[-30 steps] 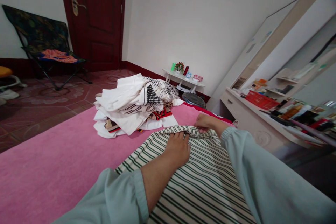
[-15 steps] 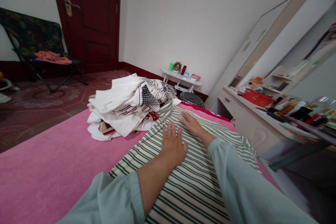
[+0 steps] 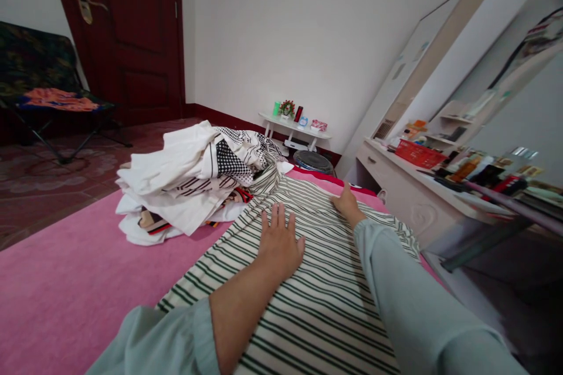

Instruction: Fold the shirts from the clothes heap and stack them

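Observation:
A white shirt with dark green stripes [image 3: 325,287] lies spread out on the pink bed cover. My left hand [image 3: 281,243] rests flat on its middle, palm down, with the fingers spread. Farther out to the right, my right hand [image 3: 348,206] touches the upper right part of the shirt, near its sleeve [image 3: 407,234]. That hand is open, partly turned on its side, with some fingers out of sight. To the left of the shirt's collar end sits a heap of folded white and patterned clothes [image 3: 176,181], touching the striped cloth.
The pink bed cover [image 3: 65,293] stretches to the left. On the right stands a dressing table [image 3: 396,181] with a red basket [image 3: 420,154] and bottles. Beyond are a small white shelf [image 3: 292,123], a round dark lidded container [image 3: 313,161] and a folding chair [image 3: 39,82].
My right hand has slid to the right across the shirt, away from my left hand. The left hand stays flat on the cloth. The view has shifted slightly to the right.

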Demonstrator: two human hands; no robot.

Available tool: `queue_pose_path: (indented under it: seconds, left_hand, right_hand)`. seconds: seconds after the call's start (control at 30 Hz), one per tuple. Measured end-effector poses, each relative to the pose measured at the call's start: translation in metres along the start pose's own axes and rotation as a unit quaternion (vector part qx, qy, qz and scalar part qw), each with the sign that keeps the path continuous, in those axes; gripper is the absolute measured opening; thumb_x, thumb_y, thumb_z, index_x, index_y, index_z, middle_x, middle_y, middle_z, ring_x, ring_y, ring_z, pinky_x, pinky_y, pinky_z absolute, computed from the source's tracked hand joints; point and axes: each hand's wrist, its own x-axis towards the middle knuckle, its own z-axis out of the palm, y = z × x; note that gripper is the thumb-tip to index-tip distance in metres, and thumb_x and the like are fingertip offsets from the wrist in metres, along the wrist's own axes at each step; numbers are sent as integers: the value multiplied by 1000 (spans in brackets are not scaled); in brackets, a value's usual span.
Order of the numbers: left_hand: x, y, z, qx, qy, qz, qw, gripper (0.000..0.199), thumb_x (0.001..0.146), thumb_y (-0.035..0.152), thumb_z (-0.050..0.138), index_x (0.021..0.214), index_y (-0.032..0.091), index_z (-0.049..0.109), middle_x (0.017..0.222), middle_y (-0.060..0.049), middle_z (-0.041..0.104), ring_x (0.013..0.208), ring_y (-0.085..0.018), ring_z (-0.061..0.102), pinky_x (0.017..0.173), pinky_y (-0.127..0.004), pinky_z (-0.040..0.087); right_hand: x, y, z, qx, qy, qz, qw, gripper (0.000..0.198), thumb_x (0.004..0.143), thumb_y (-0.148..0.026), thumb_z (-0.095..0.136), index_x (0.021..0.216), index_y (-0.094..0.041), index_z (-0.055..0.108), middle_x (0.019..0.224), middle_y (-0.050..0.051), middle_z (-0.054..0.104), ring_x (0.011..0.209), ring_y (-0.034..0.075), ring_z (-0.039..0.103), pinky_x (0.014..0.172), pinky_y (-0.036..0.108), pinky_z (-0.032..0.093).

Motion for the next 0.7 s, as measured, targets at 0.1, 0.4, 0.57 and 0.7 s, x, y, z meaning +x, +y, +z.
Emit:
queue_pose_path:
  seconds: [0.1,0.4,0.57,0.7]
  left_hand:
    - [0,2,-4,7,-7,-4,1000,66,90,51,37,143,12,41,154,-19,24,144,-35,12,114,-57,7]
    - [-1,3,-5,6,-9,-7,1000,66,90,51,36,143,13,40,155,-20,20,144,-34,11,114,-57,7]
    - [-1,3,-6,6,-13,-10,1000,65,90,50,36,144,13,39,155,-20,20,145,-33,9,115,-57,6]
    - [-1,4,-7,8,-25,-6,1000,65,90,50,35,144,13,38,155,-19,18,145,-33,9,114,-57,6]
  right_hand:
    - [12,7,6,-59,-71,8,996,63,74,-33,68,129,-10,50,113,17,65,106,28,61,86,32,46]
    - [16,-42,24,-57,47,4,997,49,82,-7,42,131,-10,48,117,20,59,106,28,59,88,35,44]
    - [5,-96,53,76,35,-133,988,47,80,-12,49,127,-10,51,104,13,66,94,24,62,89,34,45]
    - [6,-121,73,113,-76,-169,976,63,74,-22,66,133,-13,45,103,10,68,93,23,62,88,35,45]
